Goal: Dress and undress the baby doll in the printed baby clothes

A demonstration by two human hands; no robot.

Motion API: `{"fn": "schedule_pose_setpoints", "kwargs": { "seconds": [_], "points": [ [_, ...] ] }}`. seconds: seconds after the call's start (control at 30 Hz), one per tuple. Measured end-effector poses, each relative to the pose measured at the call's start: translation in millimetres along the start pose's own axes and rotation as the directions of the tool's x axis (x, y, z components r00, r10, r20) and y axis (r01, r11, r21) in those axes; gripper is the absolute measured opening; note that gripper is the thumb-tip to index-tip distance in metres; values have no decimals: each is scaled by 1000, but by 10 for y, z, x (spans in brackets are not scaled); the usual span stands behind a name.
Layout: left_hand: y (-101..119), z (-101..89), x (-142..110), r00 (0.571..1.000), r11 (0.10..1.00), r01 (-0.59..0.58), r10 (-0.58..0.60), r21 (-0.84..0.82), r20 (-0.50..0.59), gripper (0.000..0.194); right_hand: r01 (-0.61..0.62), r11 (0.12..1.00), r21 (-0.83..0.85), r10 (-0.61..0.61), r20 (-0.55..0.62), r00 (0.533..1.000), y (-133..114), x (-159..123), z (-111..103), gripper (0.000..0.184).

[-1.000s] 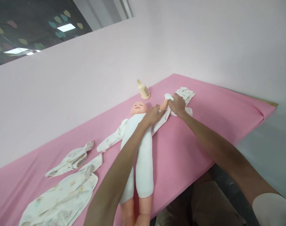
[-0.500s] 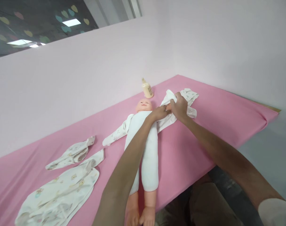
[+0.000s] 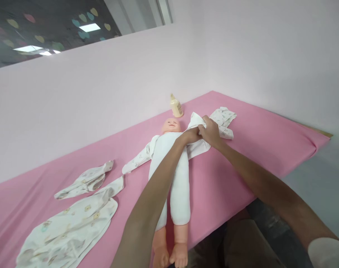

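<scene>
A baby doll (image 3: 179, 193) with a white cloth body lies face up, its head toward the wall and its feet toward me. One of its arms, on the left of the view, is inside a printed sleeve of a white baby shirt (image 3: 138, 158). At the doll's other arm, my left hand (image 3: 192, 135) is closed around the doll's hand, which my fingers now mostly hide. Close against it, my right hand (image 3: 210, 131) pinches the shirt's white fabric, bunched about that arm. The rest of the shirt spreads under and beyond my hands.
A pump bottle (image 3: 177, 107) stands behind the doll's head near the wall. To the left lie a small printed garment (image 3: 86, 180) and a larger printed garment (image 3: 71, 227). Pink cloth (image 3: 222, 186) covers the table, whose edge runs along the front right.
My right hand has drawn the shirt fabric down over the doll's hand, which showed bare before. Both hands have come together. The view has shifted slightly.
</scene>
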State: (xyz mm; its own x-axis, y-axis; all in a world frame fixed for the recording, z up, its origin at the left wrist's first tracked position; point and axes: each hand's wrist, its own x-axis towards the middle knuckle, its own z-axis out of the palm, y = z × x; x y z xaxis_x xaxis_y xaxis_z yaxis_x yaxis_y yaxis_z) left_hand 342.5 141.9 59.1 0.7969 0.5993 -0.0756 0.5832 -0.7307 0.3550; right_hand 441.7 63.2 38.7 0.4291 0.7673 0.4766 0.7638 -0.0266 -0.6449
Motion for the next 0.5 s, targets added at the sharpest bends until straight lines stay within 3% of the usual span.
{"fn": "schedule_pose_setpoints", "kwargs": {
  "seconds": [0.1,0.2,0.3,0.4,0.5],
  "points": [
    [-2,-61,-41,998,999,-34,34,-6,54,37,21,1000,13,-21,3,1000,-16,-1,-8,14],
    [7,-129,-114,995,998,-56,55,5,88,45,-43,999,9,43,1,999,-34,-11,-18,14],
    [0,-129,-152,998,998,-33,30,61,50,32,-63,998,14,63,10,998,-77,-53,4,13],
    [-30,-78,-128,997,990,75,-74,119,-15,11,34,996,82,-38,39,999,-139,-120,51,15],
    [-43,-65,-123,987,975,154,-143,157,-78,14,144,977,155,-156,68,985,-178,-166,82,22]
  ]
}}
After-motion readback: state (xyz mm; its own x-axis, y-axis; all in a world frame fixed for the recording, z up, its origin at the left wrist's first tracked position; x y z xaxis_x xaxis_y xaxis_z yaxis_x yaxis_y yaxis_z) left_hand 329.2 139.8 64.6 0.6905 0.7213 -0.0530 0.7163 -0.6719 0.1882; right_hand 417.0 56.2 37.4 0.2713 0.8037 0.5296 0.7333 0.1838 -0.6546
